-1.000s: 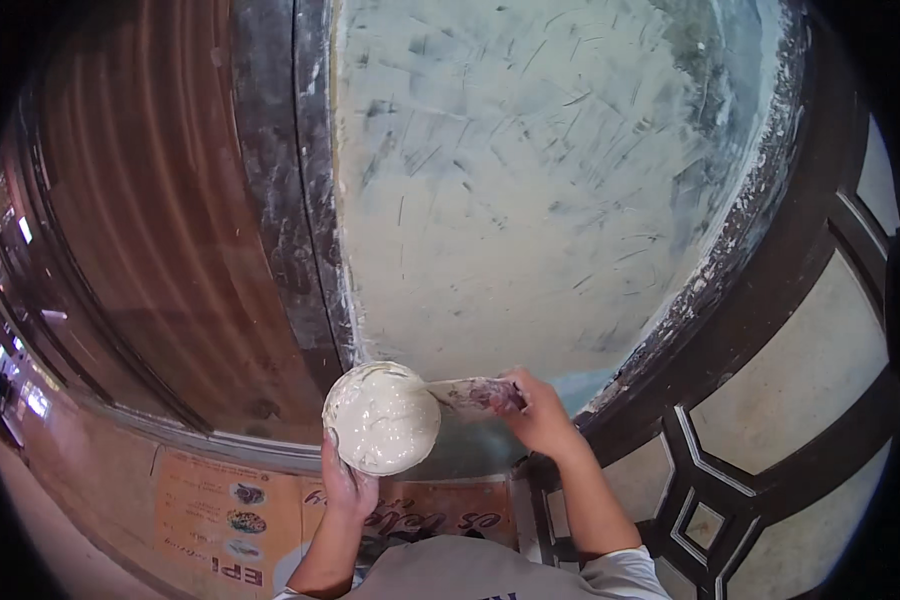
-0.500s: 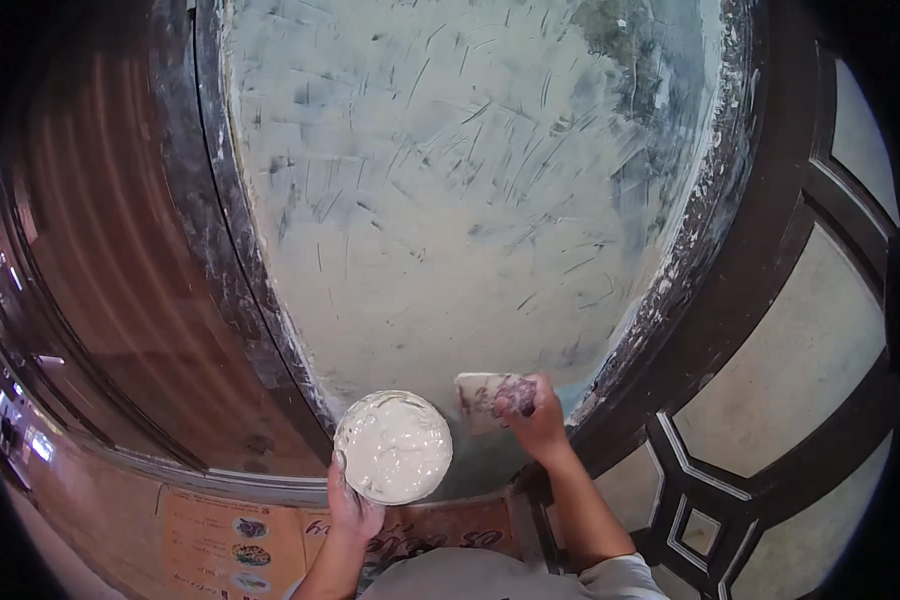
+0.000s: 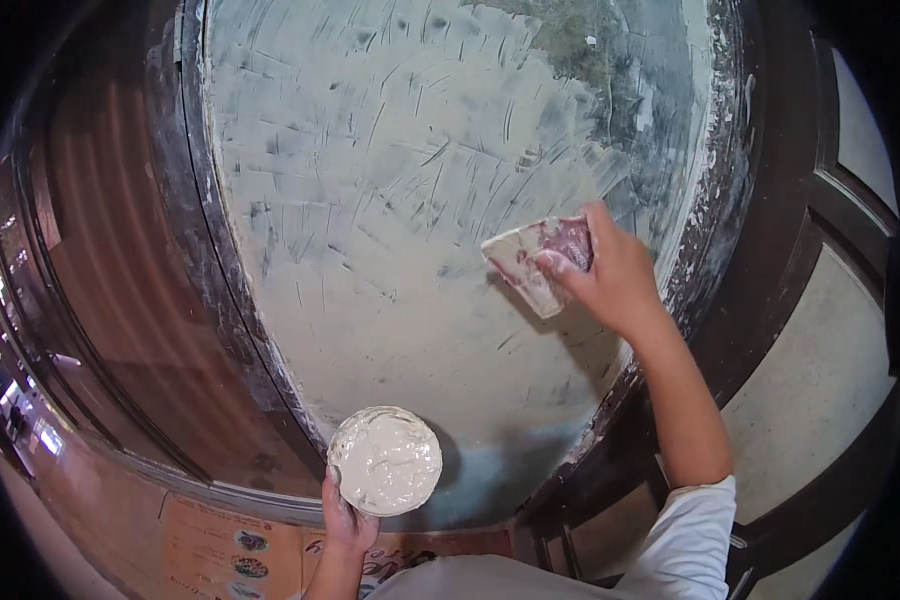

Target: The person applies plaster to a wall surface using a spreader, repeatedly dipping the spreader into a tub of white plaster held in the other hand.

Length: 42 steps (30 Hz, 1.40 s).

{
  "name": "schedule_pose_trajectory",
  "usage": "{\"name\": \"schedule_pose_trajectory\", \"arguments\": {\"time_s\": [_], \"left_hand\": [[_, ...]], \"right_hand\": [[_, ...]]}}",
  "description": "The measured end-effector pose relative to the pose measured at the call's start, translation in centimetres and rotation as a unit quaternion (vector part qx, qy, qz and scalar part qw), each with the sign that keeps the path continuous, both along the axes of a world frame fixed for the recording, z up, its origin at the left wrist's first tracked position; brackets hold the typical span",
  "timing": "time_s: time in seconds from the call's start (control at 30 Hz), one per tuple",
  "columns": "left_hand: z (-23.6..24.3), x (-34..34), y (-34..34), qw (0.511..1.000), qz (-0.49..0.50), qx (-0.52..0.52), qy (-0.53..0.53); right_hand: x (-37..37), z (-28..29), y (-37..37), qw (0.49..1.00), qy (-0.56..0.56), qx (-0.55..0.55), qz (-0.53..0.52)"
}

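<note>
Right hand: closed around the purple-stained end of a wide scraper [image 3: 523, 262], thumb over its face; the right hand [image 3: 618, 275] is raised well above and to the right of the left.
Scraper blade: points left of the right hand; contact with the wall cannot be determined.
Left hand: grips a round tub [image 3: 387, 513] from its lower left, thumb at the rim; some fingers of the left hand [image 3: 346, 515] hidden.
White paste [image 3: 385, 460]: inside the tub, above the left hand.
Wall [image 3: 360, 300]: behind both hands, coated pale, streaked grey.
</note>
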<state>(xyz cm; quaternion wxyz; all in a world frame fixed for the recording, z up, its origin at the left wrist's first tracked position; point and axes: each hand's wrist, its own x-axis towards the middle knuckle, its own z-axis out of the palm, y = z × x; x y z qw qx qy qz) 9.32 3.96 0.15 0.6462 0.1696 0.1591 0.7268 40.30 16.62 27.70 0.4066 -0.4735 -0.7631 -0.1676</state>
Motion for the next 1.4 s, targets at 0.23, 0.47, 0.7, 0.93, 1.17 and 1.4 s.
{"name": "schedule_pose_trajectory", "arguments": {"time_s": [0.23, 0.47, 0.7, 0.93, 1.17, 1.4], "left_hand": [[-0.2, 1.2, 0.6, 1.0, 0.023, 0.005, 0.008], [0.1, 2.2, 0.8, 0.999, 0.033, -0.001, -0.002], [0.0, 2.1, 1.1, 0.999, 0.031, -0.001, 0.023], [0.4, 2.1, 1.4, 0.999, 0.015, 0.004, 0.039], [0.6, 1.6, 1.2, 0.999, 0.015, 0.007, 0.051], [0.0, 1.4, 1.8, 1.0, -0.007, -0.013, 0.014]], "right_hand": [[-1.7, 3.7, 1.4, 0.978, -0.19, 0.086, -0.016], [-1.2, 5.7, 2.1, 0.965, -0.196, 0.168, -0.051], [-1.4, 5.7, 0.9, 0.977, -0.175, 0.114, -0.032], [-1.3, 5.7, 2.0, 0.976, -0.177, 0.123, -0.029], [0.4, 6.4, 0.9, 0.984, -0.113, 0.118, -0.064], [0.9, 4.7, 2.1, 0.978, -0.156, 0.107, -0.085]]}}
